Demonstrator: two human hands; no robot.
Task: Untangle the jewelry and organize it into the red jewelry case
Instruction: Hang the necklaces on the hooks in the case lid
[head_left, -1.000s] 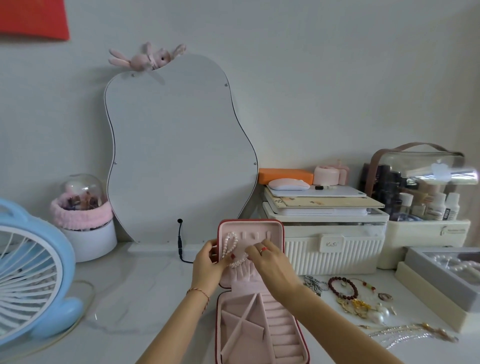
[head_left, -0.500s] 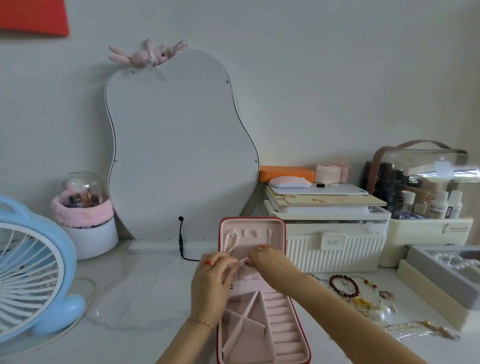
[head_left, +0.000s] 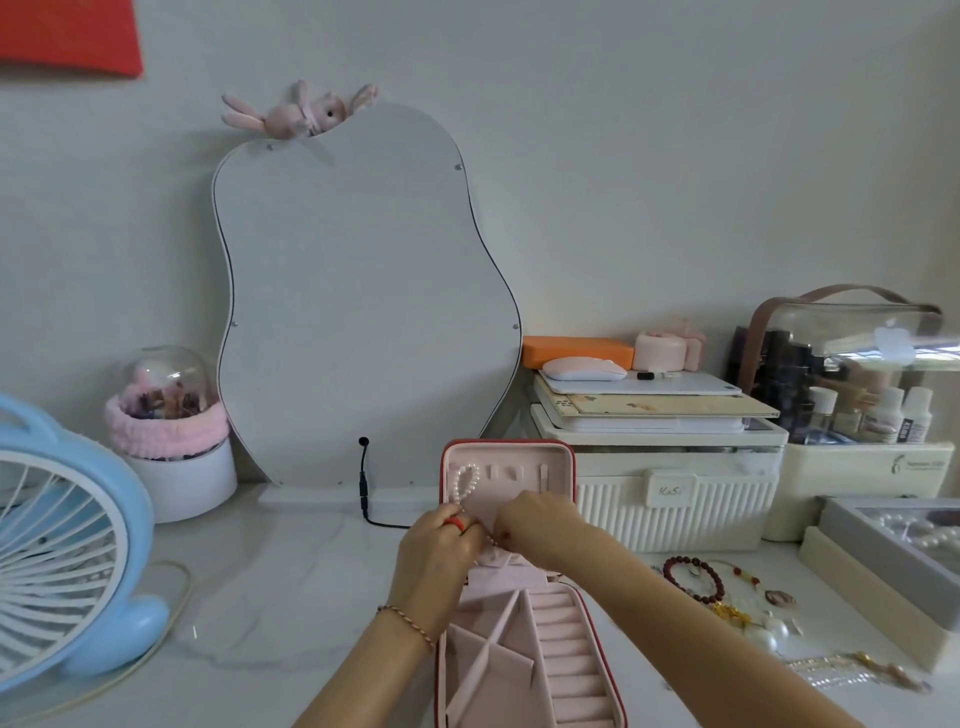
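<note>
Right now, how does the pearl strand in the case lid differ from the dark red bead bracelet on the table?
The pearl strand is white with small beads; the bead bracelet is dark red with bigger beads. The strand hangs in the upright lid of the case, both hands at its lower end; the bracelet lies flat and untouched. Both are beaded loops.

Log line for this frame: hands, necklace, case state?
left hand: pinches pearl necklace | right hand: pinches necklace | red jewelry case: open, necklace hung in lid
</note>
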